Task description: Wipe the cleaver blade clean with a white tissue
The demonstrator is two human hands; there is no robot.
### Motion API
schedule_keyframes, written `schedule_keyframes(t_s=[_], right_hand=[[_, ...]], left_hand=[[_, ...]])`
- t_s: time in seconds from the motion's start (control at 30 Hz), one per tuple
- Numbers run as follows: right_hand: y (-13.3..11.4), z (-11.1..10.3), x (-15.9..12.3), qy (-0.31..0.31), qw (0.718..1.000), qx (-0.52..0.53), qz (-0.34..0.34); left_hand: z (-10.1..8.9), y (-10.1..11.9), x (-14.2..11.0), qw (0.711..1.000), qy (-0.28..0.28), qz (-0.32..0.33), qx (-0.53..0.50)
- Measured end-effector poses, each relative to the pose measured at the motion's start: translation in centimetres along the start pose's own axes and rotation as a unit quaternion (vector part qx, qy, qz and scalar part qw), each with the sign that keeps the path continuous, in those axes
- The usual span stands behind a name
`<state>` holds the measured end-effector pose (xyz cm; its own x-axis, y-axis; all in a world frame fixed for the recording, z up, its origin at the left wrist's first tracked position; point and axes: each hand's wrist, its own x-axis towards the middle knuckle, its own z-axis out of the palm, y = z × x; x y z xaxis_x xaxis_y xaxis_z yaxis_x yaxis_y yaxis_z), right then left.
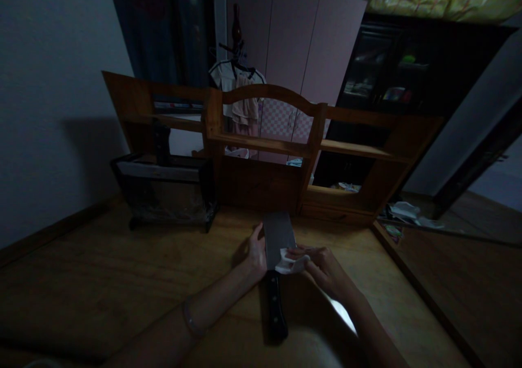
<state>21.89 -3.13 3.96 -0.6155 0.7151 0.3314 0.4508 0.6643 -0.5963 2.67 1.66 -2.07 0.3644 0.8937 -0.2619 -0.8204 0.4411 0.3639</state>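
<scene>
A cleaver (278,232) with a broad grey blade and a black riveted handle is in front of me, blade pointing away and handle toward me. Along the blade's left edge, my left hand (256,253) grips it, with the fingers partly hidden behind the blade. My right hand (322,267) presses a white tissue (290,263) against the lower right part of the blade, its fingers closed on it. On the left stands a knife block (167,194) with a black-handled knife (162,142) upright in it.
A wooden shelf unit (261,186) runs along the back of the wooden table (163,275). The table's right edge has a raised rim. Beyond are clothes on a rack (236,36), a pink wardrobe (285,42) and a dark cabinet (432,69). The room is dim.
</scene>
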Motion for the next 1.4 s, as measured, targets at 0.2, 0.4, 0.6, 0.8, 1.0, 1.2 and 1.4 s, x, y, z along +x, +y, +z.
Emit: schedule_keyframes(t_s=[0.2,0.4,0.6,0.8,1.0,1.2,1.4], right_hand=[[1.4,-0.8,-0.9,0.070,0.992,-0.099,-0.031],[2.2,0.2,-0.4,0.226,0.969,-0.085,0.042],[0.4,3.1,1.2,0.075,0.997,-0.028,0.012],[-1.7,3.8,1.5,-0.046,0.998,-0.005,-0.051],[-1.6,2.7,1.1,-0.043,0.997,-0.013,-0.066],[-1.3,1.5,0.4,-0.008,0.992,-0.120,-0.036],[1.9,0.0,-0.4,0.214,0.961,-0.144,0.100]], left_hand=[[0.4,0.0,-0.4,1.000,0.014,0.017,0.016],[0.7,-0.1,-0.7,0.998,0.051,0.030,0.032],[0.7,-0.4,-0.4,0.996,0.077,0.049,0.008],[0.3,-0.2,-0.7,0.995,0.098,0.006,0.015],[0.6,-0.1,-0.4,1.000,0.010,-0.023,0.000],[0.7,-0.5,-0.5,0.998,0.022,0.039,0.034],[1.1,-0.3,-0.9,0.998,-0.014,0.023,0.053]])
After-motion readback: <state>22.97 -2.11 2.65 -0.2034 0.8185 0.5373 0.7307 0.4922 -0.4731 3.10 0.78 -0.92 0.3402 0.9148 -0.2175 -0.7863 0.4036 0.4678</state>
